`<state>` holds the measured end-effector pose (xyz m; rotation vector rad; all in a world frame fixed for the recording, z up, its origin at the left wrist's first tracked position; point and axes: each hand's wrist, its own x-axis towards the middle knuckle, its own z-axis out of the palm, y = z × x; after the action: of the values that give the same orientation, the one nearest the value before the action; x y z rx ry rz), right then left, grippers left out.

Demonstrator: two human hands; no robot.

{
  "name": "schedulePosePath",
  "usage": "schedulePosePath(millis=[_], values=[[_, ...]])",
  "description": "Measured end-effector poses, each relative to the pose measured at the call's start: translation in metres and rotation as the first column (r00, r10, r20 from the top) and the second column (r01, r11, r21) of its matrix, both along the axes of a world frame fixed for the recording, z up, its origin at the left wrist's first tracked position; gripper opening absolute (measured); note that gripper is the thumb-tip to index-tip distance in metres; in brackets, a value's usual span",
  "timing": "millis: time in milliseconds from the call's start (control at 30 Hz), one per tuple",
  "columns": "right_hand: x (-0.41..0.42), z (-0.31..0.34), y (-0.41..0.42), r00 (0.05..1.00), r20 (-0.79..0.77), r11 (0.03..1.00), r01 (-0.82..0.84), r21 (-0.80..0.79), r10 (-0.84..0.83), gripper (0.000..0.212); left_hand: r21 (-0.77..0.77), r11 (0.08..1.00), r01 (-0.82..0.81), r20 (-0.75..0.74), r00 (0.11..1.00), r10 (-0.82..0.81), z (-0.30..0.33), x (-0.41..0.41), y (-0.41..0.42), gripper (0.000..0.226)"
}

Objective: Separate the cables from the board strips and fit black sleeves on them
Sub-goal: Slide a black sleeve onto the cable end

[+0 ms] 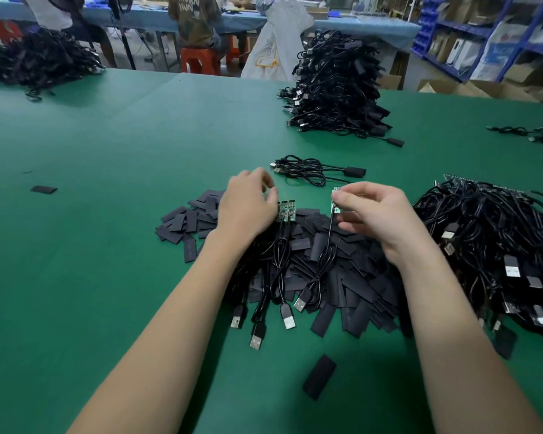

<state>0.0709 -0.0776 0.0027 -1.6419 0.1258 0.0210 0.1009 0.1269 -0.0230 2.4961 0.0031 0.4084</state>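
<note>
- While hovering above the heap of black sleeves point(323, 277) at centre, left hand point(248, 205) with fingers curled round a board strip point(286, 210) of joined small boards, cables point(276, 261) trailing toward 6 o'clock.
- At 3 o'clock from it, just apart: right hand point(380, 214), fingers pinching a single separated board point(336, 200) with its own cable point(322, 264) hanging down.
- At 12 o'clock of the hands, one sleeved cable point(314, 170) flat on the green counter point(123, 151).
- Further toward 1 o'clock, a tall stack of finished cables point(336, 89).
- At 3 o'clock, tangled unprocessed cables point(499, 245).
- At 6 o'clock, a lone sleeve point(319, 376).
</note>
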Motion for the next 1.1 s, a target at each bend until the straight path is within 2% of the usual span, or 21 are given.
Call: schedulePosePath(millis=[133,233,367,567,767,967,1033,1100], values=[[0.003,-0.006,0.003,1.0,-0.02,1.0,-0.005,0.014,0.006,0.009,0.152,0.971,-0.183,-0.052,0.98,0.193,-0.007,0.002,0.021,0.029],[0.005,-0.01,0.002,1.0,-0.028,1.0,-0.008,0.01,0.009,0.01,0.21,0.947,-0.242,-0.118,0.956,0.27,-0.013,0.006,0.033,0.027],[0.005,-0.012,0.001,0.999,-0.028,1.0,-0.021,0.021,0.021,0.01,0.043,0.971,-0.233,-0.068,0.969,0.236,-0.01,0.006,0.034,0.025],[0.007,-0.015,-0.001,0.999,-0.018,0.999,-0.029,0.026,0.03,0.01,-0.047,0.974,-0.22,-0.02,0.975,0.219,-0.008,0.003,0.026,0.03],[0.009,-0.018,-0.001,0.999,-0.009,0.999,-0.037,0.028,0.037,0.011,-0.035,0.975,-0.219,-0.003,0.976,0.219,-0.006,0.002,0.023,0.034],[0.01,-0.021,0.001,0.999,-0.004,0.998,-0.044,0.034,0.044,0.011,-0.066,0.982,-0.176,0.096,0.979,0.182,0.0,-0.001,0.02,0.03],[0.01,-0.022,0.001,0.999,-0.003,0.998,-0.045,0.034,0.045,0.011,-0.155,0.981,-0.117,0.121,0.983,0.136,0.006,-0.001,0.016,0.027],[0.01,-0.022,0.002,0.999,0.005,0.998,-0.045,0.031,0.045,0.013,-0.372,0.928,-0.011,0.12,0.991,0.06,0.015,-0.003,0.007,0.023]])
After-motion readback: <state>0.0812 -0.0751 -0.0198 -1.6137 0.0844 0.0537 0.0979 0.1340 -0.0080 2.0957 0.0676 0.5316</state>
